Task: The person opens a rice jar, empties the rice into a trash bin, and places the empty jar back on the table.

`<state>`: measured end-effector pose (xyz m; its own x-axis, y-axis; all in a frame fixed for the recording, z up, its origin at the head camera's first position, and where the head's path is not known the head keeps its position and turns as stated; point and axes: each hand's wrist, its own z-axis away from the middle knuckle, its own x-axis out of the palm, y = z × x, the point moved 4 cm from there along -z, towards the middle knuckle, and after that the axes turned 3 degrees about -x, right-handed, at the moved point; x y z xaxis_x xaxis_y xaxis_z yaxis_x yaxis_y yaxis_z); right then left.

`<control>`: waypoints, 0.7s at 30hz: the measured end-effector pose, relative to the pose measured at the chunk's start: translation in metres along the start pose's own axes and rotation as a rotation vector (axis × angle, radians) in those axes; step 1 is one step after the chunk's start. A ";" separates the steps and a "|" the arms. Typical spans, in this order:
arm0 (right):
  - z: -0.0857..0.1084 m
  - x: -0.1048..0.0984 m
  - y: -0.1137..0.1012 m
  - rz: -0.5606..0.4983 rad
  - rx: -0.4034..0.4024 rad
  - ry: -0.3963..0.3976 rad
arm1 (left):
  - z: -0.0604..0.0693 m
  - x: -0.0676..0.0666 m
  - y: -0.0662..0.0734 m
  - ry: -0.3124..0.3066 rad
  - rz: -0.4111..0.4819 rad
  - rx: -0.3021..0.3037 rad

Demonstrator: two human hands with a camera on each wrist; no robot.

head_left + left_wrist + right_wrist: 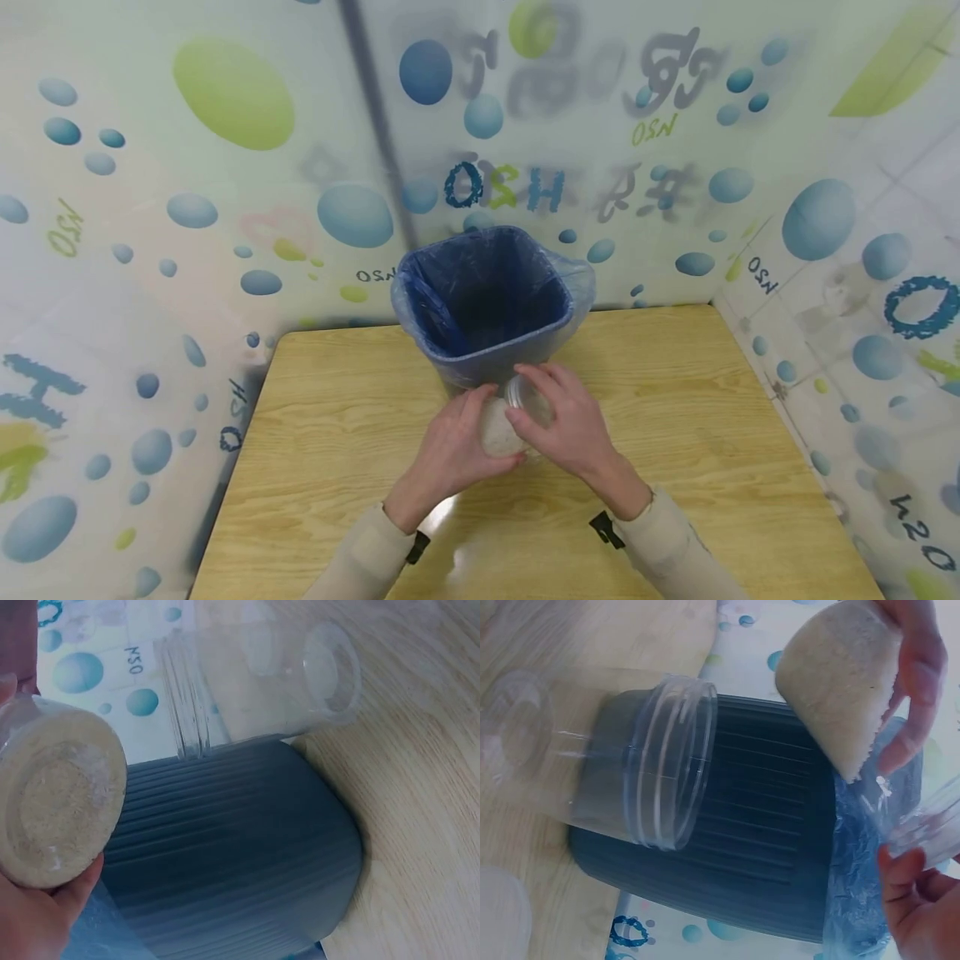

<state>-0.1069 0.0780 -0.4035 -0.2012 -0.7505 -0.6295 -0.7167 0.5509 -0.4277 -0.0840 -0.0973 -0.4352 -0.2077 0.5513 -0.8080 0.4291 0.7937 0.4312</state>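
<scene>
My left hand grips a clear plastic jar partly filled with cream-coloured, rice-like grains. The jar is tilted, and the grains lie in a slope inside it. At the jar's mouth end, my right hand pinches a clear ridged piece that looks like its lid. I cannot tell whether the lid is still fixed to the jar. Below the hands, a second clear jar stands uncovered on the table, just in front of the bin. Nothing shows inside it.
A dark blue-grey ribbed bin with a blue plastic liner stands at the table's back edge. A translucent round disc lies on the wooden table. Patterned walls rise behind and at both sides.
</scene>
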 end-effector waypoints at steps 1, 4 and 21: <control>0.000 0.000 0.000 -0.011 -0.013 0.010 | 0.000 -0.001 0.000 -0.006 0.008 -0.002; 0.002 0.001 0.002 -0.042 -0.049 0.030 | 0.000 -0.003 0.000 -0.029 0.019 -0.001; 0.003 0.004 -0.001 -0.154 -0.176 0.110 | -0.003 -0.012 -0.006 -0.100 0.056 0.073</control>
<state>-0.1053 0.0756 -0.4078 -0.1451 -0.8611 -0.4872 -0.8477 0.3622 -0.3876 -0.0868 -0.1077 -0.4272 -0.0950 0.5628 -0.8211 0.5010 0.7398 0.4490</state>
